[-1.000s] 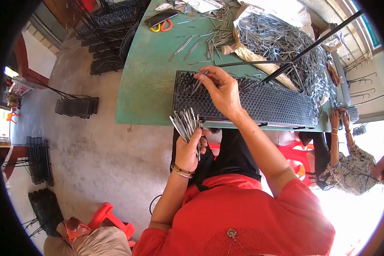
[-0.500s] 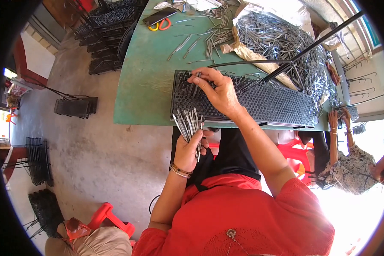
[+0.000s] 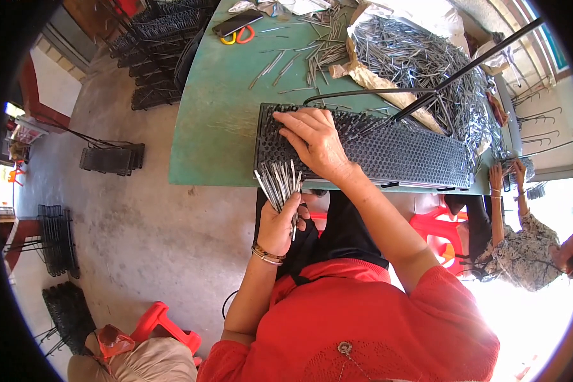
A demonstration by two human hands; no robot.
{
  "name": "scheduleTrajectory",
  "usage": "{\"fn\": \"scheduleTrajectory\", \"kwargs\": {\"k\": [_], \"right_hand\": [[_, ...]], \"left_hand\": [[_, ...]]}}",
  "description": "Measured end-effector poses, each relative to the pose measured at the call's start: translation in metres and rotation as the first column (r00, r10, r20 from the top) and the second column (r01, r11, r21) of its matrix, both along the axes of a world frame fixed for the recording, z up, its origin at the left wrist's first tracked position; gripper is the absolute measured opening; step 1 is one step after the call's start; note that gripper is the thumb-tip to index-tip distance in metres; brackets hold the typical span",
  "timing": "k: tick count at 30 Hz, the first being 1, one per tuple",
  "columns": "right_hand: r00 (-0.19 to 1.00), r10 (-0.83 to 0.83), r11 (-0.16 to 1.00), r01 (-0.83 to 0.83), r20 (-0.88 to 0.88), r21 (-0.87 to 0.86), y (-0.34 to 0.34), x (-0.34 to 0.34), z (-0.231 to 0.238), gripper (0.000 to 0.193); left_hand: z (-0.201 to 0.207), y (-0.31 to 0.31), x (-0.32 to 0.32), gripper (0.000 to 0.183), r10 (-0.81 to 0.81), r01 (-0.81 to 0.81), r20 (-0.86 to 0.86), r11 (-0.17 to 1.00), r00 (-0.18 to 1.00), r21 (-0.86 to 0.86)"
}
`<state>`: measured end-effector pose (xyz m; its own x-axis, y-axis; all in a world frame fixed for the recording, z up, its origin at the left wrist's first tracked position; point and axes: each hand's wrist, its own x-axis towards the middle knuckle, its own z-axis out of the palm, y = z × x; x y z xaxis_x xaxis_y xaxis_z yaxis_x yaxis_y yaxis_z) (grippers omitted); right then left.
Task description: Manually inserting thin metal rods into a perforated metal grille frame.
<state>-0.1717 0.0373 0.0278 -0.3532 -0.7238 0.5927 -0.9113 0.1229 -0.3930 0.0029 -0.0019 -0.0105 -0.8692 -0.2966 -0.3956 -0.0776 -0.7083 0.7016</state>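
I am noting, left to right: my left hand (image 3: 279,226) gripping a fanned bundle of metal pins (image 3: 277,181) just below the green table (image 3: 216,121) edge; my right hand (image 3: 315,143) lying palm down, fingers spread, pressing on the black perforated tray (image 3: 414,156) beside it.

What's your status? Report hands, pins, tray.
Left hand grips bundle of thin grey metal pins. Right hand flat on black perforated tray. Nothing obstructing.

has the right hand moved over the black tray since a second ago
Yes. The right hand dropped from raised fingers to lie flat on the perforated black tray, nearer its left end.
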Motion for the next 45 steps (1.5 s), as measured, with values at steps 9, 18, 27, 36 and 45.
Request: {"fn": "scheduleTrajectory", "kwargs": {"k": [9,18,27,36,45], "right_hand": [[1.000,-0.004,1.000,0.004,-0.025,0.010,-0.007,0.003,0.005,0.031],[0.993,-0.094,0.995,0.095,-0.067,0.022,-0.008,0.006,0.006,0.032],[0.993,-0.114,0.992,0.112,0.038,0.054,-0.011,0.004,0.006,0.026],[0.991,-0.099,0.993,0.103,0.088,-0.052,0.021,0.012,0.026,0.020],[0.510,-0.097,0.973,-0.133,0.854,0.190,0.042,0.013,0.020,0.022]], "left_hand": [[0.002,0.003,-0.002,0.024,0.025,-0.024,-0.021,0.999,0.999,0.046],[-0.002,0.005,-0.003,0.017,0.060,-0.059,-0.016,0.998,0.998,0.010],[-0.001,0.006,-0.005,0.022,0.061,-0.061,-0.001,0.998,0.998,0.025],[-0.002,0.005,-0.006,0.017,0.074,-0.074,-0.093,0.997,0.993,0.009],[0.006,0.011,-0.010,0.025,0.015,-0.018,-0.117,1.000,0.993,-0.024]]}}
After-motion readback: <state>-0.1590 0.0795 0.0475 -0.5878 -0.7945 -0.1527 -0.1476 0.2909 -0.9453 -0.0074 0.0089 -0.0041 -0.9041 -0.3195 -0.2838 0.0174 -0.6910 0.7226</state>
